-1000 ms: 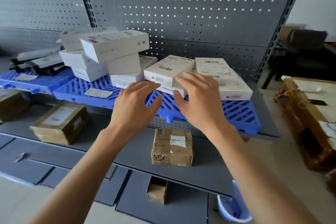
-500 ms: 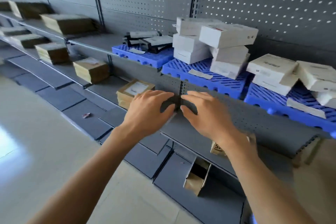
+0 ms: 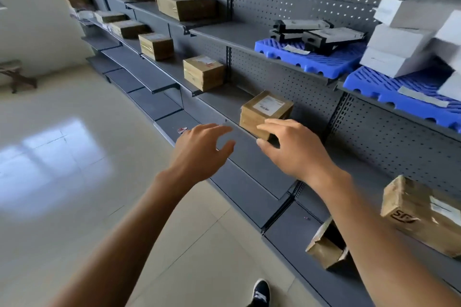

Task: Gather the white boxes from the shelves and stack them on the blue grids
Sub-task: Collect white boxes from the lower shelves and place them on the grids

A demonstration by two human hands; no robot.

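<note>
Several brown parcels (image 3: 265, 113) on grey shelves (image 3: 232, 35); white boxes (image 3: 404, 40) right.

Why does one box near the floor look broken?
The small brown box on the bottom shelf lies tipped on its side, its flaps hanging open and crumpled, the inside dark. The other brown boxes sit shut and flat. Both hands, left and right, hold nothing.

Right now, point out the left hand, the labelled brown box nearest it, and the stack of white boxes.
left hand (image 3: 199, 151), head view, back of hand.
labelled brown box (image 3: 268, 106), head view, top label.
white boxes (image 3: 399, 38), head view, side face.
</note>
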